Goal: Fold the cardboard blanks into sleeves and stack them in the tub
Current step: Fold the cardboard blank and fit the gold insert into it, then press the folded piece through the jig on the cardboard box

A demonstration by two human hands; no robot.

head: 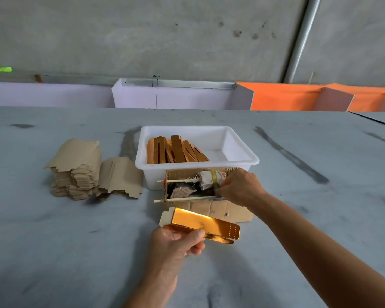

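My left hand grips a partly folded gold cardboard blank by its near edge, shiny side up, in front of me above the table. My right hand reaches into a small open cardboard box and pinches something at a cloth-wrapped roll resting on two sticks; what the fingers hold I cannot make out. Behind the box stands a white plastic tub with several folded gold sleeves stacked in its left half. Two piles of flat brown blanks lie left of the tub.
The grey tabletop stretches wide on both sides. At the table's far edge stand lilac and orange boards against a concrete wall. A metal pipe runs up at the right.
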